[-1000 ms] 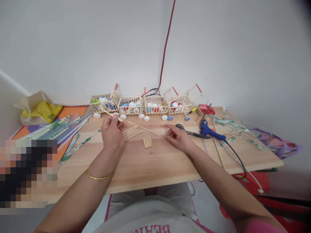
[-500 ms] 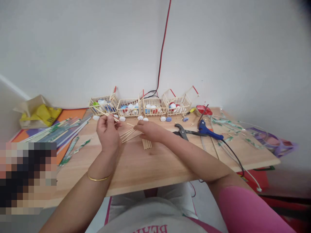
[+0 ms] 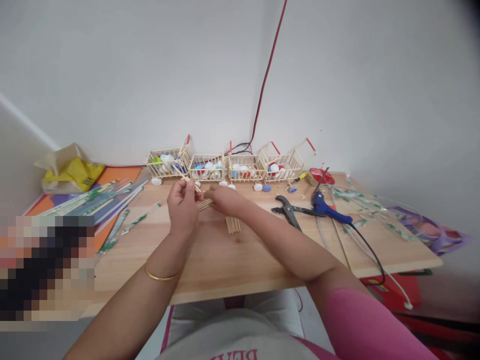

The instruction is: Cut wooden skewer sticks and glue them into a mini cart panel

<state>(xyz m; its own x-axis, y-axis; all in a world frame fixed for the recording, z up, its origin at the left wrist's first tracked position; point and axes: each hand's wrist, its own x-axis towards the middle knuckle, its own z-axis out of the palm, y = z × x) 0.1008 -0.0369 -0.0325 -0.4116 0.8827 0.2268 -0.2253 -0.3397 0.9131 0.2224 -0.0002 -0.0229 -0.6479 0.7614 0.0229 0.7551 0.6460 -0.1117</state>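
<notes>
My left hand (image 3: 182,206) is closed, with thumb and fingers pinching a few thin wooden sticks (image 3: 181,173) that point up and to the left. Close beside it, my right hand (image 3: 226,202) has its fingers bent together on a small bunch of wooden sticks (image 3: 204,204) lying between the hands. Its fingertips are blurred and partly hidden. Below the right wrist, a row of short wooden sticks (image 3: 233,225) lies side by side on the wooden table (image 3: 240,270).
Several small stick-built carts (image 3: 245,169) filled with bottle caps stand along the wall. Right of my arm lie dark-jawed pliers (image 3: 288,210) and a blue glue gun (image 3: 332,209) with its cord. Plastic wrappers (image 3: 80,200) and a yellow bag (image 3: 77,175) are at left.
My hands have come closer together, the left moving right and the right moving slightly left over the bunch of sticks. The whole view has shifted a little.
</notes>
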